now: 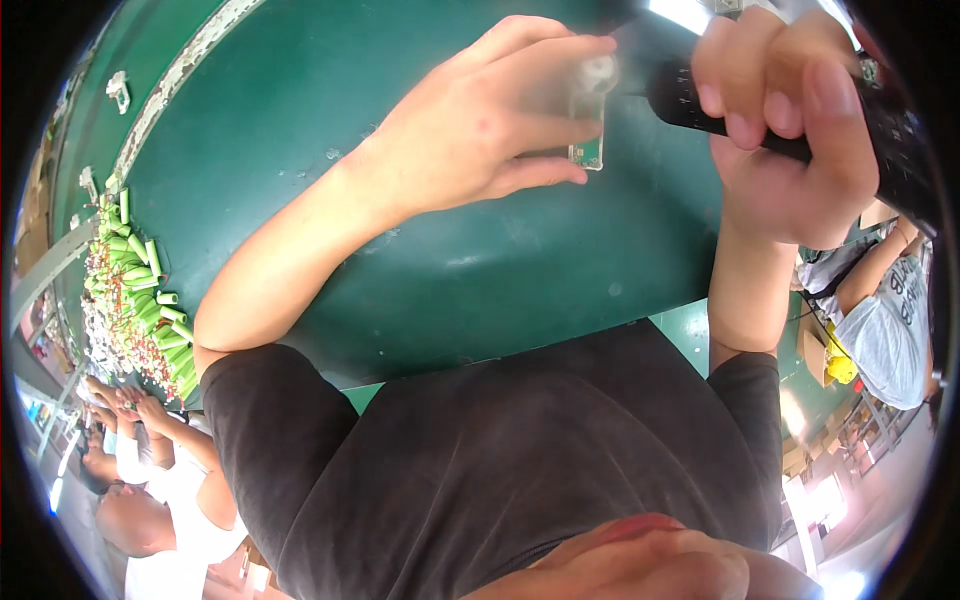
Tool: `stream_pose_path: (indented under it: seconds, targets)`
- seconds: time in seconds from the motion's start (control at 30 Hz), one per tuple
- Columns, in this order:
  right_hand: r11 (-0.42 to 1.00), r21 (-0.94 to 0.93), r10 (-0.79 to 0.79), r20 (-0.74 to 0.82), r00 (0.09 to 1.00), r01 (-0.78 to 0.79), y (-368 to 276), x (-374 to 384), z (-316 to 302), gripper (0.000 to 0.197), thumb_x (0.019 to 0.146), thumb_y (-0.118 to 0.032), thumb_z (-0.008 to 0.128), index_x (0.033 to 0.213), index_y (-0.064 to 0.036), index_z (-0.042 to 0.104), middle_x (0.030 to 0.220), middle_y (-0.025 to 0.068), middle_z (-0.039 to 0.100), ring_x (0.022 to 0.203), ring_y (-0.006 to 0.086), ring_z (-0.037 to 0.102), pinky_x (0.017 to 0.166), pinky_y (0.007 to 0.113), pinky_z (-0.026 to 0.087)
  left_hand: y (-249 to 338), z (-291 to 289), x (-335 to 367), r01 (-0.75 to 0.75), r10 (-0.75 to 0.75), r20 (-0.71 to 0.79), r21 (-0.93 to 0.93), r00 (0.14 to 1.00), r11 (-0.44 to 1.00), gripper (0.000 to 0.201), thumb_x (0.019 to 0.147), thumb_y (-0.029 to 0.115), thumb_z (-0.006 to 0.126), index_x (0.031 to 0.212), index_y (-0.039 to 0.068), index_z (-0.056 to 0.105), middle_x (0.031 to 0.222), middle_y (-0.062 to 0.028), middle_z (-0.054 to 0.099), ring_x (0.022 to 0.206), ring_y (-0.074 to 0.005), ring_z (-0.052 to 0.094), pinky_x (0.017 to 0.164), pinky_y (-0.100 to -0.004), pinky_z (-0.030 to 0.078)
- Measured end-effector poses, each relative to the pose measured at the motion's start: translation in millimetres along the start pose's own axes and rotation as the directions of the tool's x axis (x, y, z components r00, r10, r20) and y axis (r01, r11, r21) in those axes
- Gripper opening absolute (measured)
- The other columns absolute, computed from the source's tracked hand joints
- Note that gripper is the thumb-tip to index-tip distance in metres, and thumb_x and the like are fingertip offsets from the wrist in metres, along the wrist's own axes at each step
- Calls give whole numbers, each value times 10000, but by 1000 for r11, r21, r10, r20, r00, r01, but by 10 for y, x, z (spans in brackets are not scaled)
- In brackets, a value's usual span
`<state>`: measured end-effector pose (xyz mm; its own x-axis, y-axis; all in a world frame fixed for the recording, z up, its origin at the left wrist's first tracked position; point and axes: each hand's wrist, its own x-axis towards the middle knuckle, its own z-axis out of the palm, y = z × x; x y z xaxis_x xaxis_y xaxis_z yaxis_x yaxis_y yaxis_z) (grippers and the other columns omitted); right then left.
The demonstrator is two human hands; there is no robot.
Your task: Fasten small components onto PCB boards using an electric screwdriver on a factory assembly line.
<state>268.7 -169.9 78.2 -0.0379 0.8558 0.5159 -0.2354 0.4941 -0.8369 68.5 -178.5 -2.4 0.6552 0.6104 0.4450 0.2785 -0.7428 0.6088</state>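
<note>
A dark green work table fills the view, green cylinders heaped at its left end, bright light behind

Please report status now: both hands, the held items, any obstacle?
Left hand pinching small green circuit board. Right hand gripping black cylindrical power tool. Dark green table bare below.

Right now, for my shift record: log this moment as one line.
left hand: holds small clear part with green board | right hand: grips black power tool | surface: green bench
</note>
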Motion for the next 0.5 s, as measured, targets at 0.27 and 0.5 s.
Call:
stream_pose_path:
  seconds: [0.27, 0.5]
  targets:
    - [990, -104, 95, -3, 995, -95, 80, -146, 87, 406, 1050, -199, 614, 1361, -86, 379, 643, -13, 485, 451, 110, 477, 473, 251, 445, 54, -8, 29, -40, 41, -9, 83, 999, 996, 334, 646, 243, 894, 931, 88, 814, 1470, -175, 566, 1212, -400, 562, 956, -463, 540]
    - [979, -192, -37, 178, 983, 71, 156, -78, -80, 374, 1058, -197, 599, 1348, -78, 395, 637, -11, 481, 437, 94, 470, 472, 226, 459, -195, -17, 129, -473, 521, 95, 577, 848, 665, 217, 830, 184, 789, 976, 26, 763, 1378, -273, 519, 1216, -416, 524, 1014, -456, 479]
